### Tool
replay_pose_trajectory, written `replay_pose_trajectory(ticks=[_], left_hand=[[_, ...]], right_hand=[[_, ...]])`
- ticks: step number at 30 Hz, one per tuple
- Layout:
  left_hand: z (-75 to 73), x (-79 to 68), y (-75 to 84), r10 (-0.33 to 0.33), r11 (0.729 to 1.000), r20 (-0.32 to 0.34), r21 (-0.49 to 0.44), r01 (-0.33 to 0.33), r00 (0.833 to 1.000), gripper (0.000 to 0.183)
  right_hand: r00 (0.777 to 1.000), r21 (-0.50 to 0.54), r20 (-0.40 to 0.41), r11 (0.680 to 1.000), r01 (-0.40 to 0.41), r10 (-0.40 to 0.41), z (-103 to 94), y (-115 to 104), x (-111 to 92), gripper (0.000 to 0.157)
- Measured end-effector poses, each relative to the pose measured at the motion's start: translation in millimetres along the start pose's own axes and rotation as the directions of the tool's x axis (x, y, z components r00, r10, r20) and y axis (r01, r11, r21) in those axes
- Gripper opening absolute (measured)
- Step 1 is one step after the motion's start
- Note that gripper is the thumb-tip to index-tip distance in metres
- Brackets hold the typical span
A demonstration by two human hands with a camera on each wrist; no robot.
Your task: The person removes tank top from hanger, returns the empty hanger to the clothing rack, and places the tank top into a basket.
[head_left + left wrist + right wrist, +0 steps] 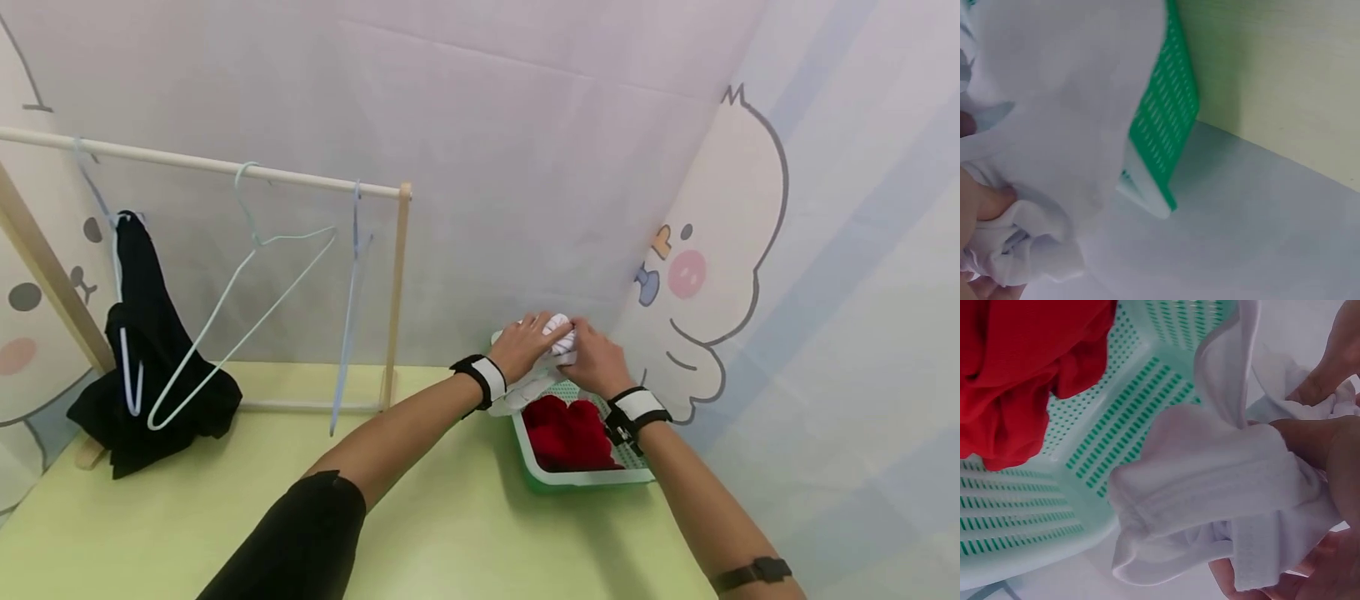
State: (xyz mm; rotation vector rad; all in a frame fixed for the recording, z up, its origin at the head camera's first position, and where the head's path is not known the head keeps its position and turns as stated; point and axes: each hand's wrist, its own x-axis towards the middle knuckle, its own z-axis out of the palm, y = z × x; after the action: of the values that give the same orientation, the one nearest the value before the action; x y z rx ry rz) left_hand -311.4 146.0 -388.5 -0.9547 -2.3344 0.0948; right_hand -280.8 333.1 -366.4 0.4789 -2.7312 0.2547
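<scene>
Both hands hold a white garment (561, 333) bunched up over the far end of the green-and-white basket (592, 477). My left hand (525, 346) grips it from the left; in the left wrist view a broad flap of the white garment (1072, 81) hangs down beside the basket wall. My right hand (600, 364) holds the gathered cloth from the right. In the right wrist view the fabric (1204, 481) is folded between thumb and fingers, with hemmed edges showing. A crumpled red garment (566, 433) lies inside the basket.
On the left stands a rack with a white rail (187, 158) and wooden posts. A pale green hanger (247, 283) and a blue hanger (348, 308) hang from it. A black garment (150, 358) droops from another hanger onto the yellow-green table (420, 517). A curtain backs the scene.
</scene>
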Motion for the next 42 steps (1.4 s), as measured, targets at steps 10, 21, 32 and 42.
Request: replay_pose_trajectory(ticks=[10, 21, 32, 42], left_hand=[[34.2, -0.5, 14.9, 0.019, 0.996, 0.049, 0.091, -0.024, 0.999, 0.067], [43.3, 3.2, 25.7, 0.048, 0.994, 0.27, 0.08, -0.072, 0.962, 0.068], [40.3, -5.7, 39.8, 0.093, 0.983, 0.517, 0.087, -0.161, 0.851, 0.055], [37.7, -11.7, 40.3, 0.036, 0.947, 0.557, 0.247, -0.206, 0.83, 0.049]], right_hand=[[1.0, -0.071, -0.002, 0.997, -0.022, 0.022, 23.3, 19, -2, 0.072], [0.997, -0.135, 0.066, 0.99, -0.026, 0.036, 48.6, 39, 0, 0.059], [0.941, -0.151, 0.327, 0.988, -0.044, 0.092, 71.4, 34, -6, 0.067], [0.879, -0.17, 0.449, 0.981, -0.09, 0.158, 80.3, 22, -5, 0.055]])
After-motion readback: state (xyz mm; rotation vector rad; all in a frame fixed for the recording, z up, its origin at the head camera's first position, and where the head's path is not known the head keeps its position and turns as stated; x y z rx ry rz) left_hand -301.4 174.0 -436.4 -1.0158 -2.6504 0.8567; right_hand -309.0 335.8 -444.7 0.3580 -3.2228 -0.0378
